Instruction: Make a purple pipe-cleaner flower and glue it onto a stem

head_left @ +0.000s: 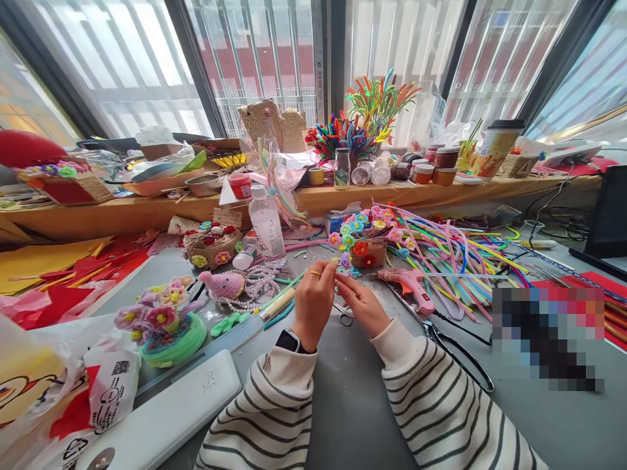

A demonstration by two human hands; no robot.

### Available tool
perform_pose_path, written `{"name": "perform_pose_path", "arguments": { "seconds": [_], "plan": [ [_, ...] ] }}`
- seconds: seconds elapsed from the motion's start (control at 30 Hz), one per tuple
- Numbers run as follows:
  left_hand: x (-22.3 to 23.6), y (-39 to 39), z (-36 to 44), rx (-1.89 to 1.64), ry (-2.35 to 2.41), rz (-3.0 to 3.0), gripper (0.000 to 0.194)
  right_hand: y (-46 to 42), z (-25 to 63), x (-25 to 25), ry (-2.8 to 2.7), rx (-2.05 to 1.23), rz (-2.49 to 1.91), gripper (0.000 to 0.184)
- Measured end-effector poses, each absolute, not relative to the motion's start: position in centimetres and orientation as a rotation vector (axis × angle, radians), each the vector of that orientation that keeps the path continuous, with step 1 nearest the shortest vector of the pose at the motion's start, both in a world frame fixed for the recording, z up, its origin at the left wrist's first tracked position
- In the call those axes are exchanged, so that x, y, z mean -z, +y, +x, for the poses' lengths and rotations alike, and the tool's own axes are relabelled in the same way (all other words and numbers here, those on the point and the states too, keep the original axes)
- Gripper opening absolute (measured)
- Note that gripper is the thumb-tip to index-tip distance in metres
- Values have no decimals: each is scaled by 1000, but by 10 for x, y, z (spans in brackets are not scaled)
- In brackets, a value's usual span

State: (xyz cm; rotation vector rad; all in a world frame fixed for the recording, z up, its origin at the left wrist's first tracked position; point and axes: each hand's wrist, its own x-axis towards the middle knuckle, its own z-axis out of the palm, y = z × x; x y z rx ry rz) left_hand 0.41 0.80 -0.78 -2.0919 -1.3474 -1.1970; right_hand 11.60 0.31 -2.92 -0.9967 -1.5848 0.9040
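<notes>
The scene is viewed by a single camera worn on the head, faced forward and tilted down. The striped sleeves [274, 408] are seen from above and behind, cut by the bottom edge, with the left hand [314, 300] and right hand [363, 305] held close, near the centre. The grey tabletop [345, 405] is overlooked at a slant; farther off, the ledge [122, 213] and windows [401, 39] are included, and the window frames [196, 65] are shown leaning outward toward both sides.

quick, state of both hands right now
Left hand: closed in a pinch; anything held cannot be told.
Right hand: fingertips drawn together; anything held cannot be told.
</notes>
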Motion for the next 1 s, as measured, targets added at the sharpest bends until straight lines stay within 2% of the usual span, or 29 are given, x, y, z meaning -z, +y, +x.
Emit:
{"name": "perform_pose_path", "arguments": {
  "seconds": [0.3,0.47,0.63,0.8,1.0],
  "plan": [
    [5,5,12,1628,-1530,-2172,11,13,98,21,-1027,-1141,-884,34],
    [7,4,15,1671,-1527,-2288,10,17,101,20,-918,-1157,-830,28],
    [6,4,15,1557,-1536,-2336,9,16,108,21,-1081,-868,-865,17],
    [5,5,12,1450,-1534,-2356,12,15,118,15,-1350,-533,-983,16],
    [8,6,13,1317,-1501,-2323,14,16,124,11,-1490,-351,-1029,14]
  ]
}}
